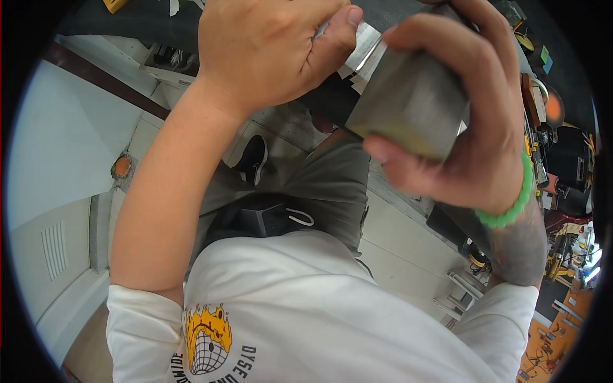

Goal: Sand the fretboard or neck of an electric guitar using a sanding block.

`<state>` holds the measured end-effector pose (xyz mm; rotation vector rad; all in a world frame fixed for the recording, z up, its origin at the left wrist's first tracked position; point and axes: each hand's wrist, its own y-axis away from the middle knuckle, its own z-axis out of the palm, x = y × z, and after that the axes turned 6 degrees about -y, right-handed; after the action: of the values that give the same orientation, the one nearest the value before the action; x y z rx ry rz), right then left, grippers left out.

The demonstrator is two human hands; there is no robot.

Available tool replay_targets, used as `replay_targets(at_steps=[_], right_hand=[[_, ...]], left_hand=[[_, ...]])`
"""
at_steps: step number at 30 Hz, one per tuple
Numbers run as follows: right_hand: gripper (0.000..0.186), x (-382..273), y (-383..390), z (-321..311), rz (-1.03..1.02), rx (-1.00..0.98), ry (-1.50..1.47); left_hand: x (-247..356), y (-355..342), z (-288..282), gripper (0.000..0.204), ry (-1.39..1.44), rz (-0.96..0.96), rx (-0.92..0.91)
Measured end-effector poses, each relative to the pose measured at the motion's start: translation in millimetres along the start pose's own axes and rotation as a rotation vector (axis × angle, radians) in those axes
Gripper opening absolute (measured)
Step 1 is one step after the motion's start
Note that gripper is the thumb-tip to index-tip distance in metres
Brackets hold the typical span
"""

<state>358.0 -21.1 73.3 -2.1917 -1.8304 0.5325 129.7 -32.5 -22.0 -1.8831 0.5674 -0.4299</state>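
Note:
My right hand (488,143) is wrapped round a grey metal block (412,96), fingers over the top and thumb along its lower edge. The block is squared, with a dull face, and motion smears it. My left hand (274,54) is closed at the top, its thumb pressed against the curled fingers. Beside that thumb, a shiny metal piece (363,56) with a straight edge shows between my hands, partly covered by the block. Whether the left fingers grip this piece is hidden. A green beaded bracelet (511,207) circles my right wrist.
A dark worktop (140,24) runs along the top, with a yellow object (115,5) at its far left. Tools and a padlock-like item (543,99) crowd the right side. Below are a tiled floor (408,239), my shoe (254,159) and a white stool (463,287).

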Motion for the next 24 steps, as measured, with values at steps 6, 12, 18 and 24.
replay_targets(at_steps=[6, 12, 18, 24], right_hand=[[0.075, 52, 20, -4, 0.126, 0.121, 0.222], [0.078, -11, 9, 8, 0.101, 0.040, 0.298], [0.075, 40, 24, -12, 0.140, 0.076, 0.348], [0.069, -20, -6, 8, -0.010, -0.001, 0.120]], left_hand=[[0, 1, 5, 0.017, -0.033, 0.037, 0.013], [-3, 8, 8, 0.017, 0.017, 0.003, 0.051], [9, -2, -5, 0.020, -0.016, -0.014, -0.009], [-2, 8, -3, 0.022, -0.125, 0.038, 0.001]])
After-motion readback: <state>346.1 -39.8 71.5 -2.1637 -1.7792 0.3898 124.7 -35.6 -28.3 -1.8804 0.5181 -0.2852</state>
